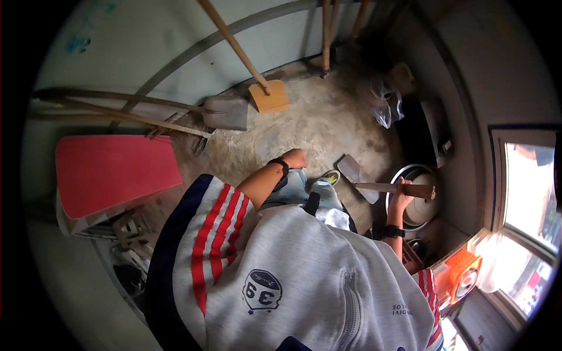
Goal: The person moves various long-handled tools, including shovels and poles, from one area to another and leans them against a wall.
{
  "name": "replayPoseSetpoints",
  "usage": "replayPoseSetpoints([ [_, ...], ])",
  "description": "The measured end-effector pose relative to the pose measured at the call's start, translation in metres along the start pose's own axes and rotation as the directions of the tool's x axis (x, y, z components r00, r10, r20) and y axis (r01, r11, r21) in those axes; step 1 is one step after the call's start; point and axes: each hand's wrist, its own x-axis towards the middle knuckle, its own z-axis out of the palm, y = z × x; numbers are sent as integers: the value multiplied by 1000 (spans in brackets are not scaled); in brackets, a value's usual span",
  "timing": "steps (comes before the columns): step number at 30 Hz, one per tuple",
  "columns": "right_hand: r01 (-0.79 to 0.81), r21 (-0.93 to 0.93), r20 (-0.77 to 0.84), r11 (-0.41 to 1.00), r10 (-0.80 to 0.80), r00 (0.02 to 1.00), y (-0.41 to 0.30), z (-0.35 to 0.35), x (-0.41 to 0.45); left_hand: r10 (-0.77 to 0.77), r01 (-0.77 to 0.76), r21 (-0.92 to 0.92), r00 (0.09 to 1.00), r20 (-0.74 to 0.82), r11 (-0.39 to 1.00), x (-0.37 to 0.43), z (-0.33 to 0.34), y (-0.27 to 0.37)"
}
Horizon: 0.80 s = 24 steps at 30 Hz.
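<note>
My right hand [401,193] is wrapped around the wooden handle [419,191] of a long-handled tool. Its flat, roughly rectangular metal blade [351,169] is down by the concrete floor, just right of my shoe [332,177]. Whether the blade touches the floor I cannot tell. In front of my thighs, my left hand [295,158] is curled into a loose fist, with nothing visible in it. Both wrists wear black bands.
A shovel [228,113], a yellow-bladed pusher [270,96] and other wooden handles [326,35] lean along the wall. At left is a red-topped box [116,171]. A round metal basin [423,206], a plastic bag [386,103] and an orange device [463,274] are at right.
</note>
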Motion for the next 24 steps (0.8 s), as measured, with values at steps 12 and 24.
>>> replayPoseSetpoints([
  [12, -8, -74, 288, 997, 29, 957, -30, 163, 80, -185, 64, -520, 965, -184, 852, -40, -40, -157],
  [24, 89, -104, 652, 991, 0, 759, -18, 347, 172, -384, 184, -654, 906, -177, 734, -10, -151, -135],
])
